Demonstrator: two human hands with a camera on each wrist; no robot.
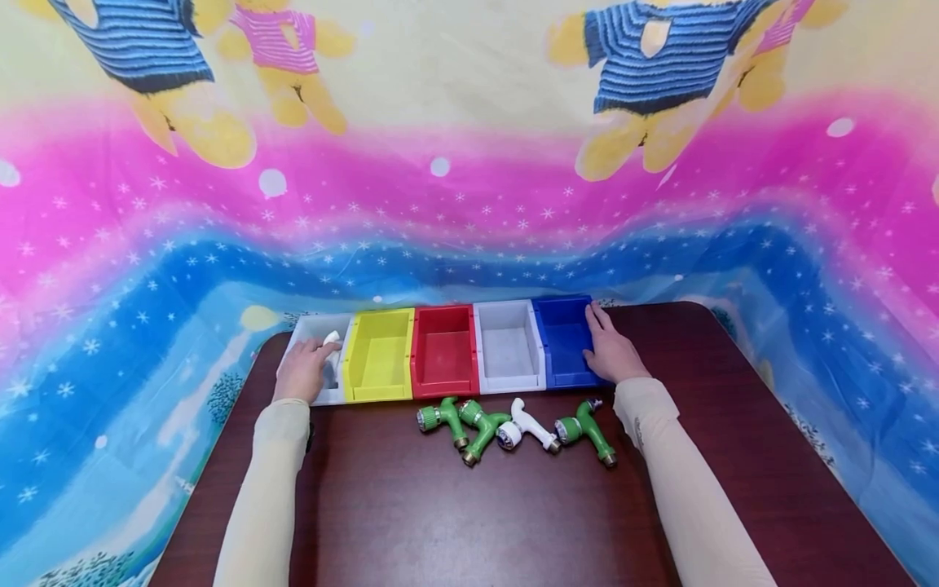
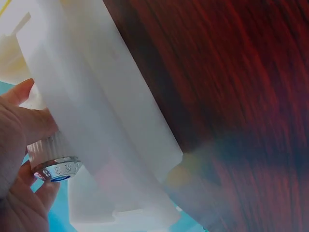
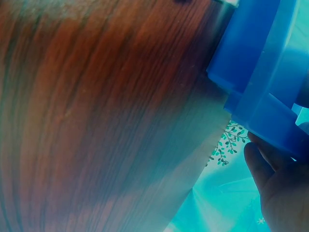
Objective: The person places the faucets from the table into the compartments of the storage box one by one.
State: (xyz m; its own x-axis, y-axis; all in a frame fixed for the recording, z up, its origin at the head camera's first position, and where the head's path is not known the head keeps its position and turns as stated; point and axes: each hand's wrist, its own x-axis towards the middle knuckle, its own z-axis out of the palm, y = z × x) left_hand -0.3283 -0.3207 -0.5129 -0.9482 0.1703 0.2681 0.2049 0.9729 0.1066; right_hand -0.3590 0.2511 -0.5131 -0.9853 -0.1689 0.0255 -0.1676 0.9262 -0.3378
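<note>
Gripped white tap — tip pointing away, axis part-hidden.

A reddish-brown wood-grain table with rounded far corners has a soft sheen across its near middle. A printed cloth backdrop surrounds its left, far and right sides. High on the cloth, cut by the top edge, are yellow teddy-bear figures: at left, one in a blue striped sweater beside a smaller one in a pink striped top; at right, a similar pair, partly overlapping. Below run a magenta band and a blue band, scattered with white snowflakes and round white dots. Dark leafy bushes are printed lower down.
</note>
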